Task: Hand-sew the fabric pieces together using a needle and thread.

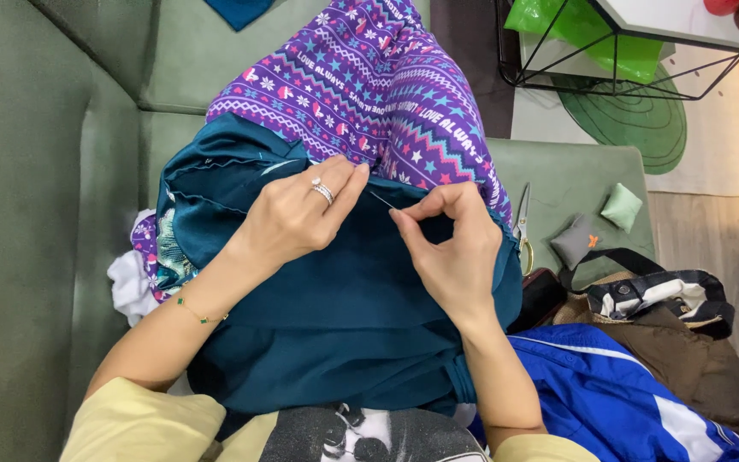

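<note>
Right hand pinches needle, tip pointing up-left.
</note>
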